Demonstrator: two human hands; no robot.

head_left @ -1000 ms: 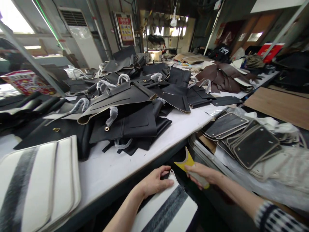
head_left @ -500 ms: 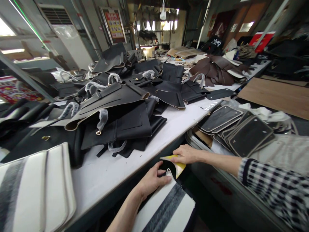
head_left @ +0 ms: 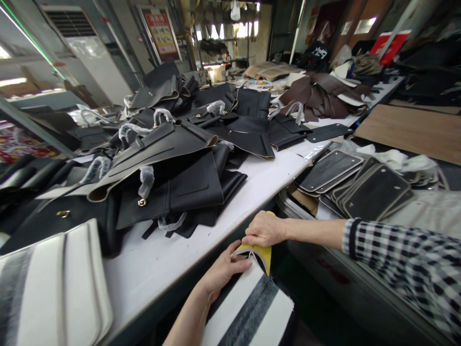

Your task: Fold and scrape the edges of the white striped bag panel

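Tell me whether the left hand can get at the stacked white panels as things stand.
Probably yes: mostly bare tabletop seems to separate the left hand from the white panels. It grips the striped piece, though, so it would likely have to let go first.

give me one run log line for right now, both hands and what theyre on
left hand: on white panel with dark stripe | right hand: gripping yellow curved-edge tool at panel's end

Striped panel (head_left: 248,310) cut off below | yellow tool (head_left: 265,254) partly behind right hand (head_left: 264,228) | poster (head_left: 162,36) blurred
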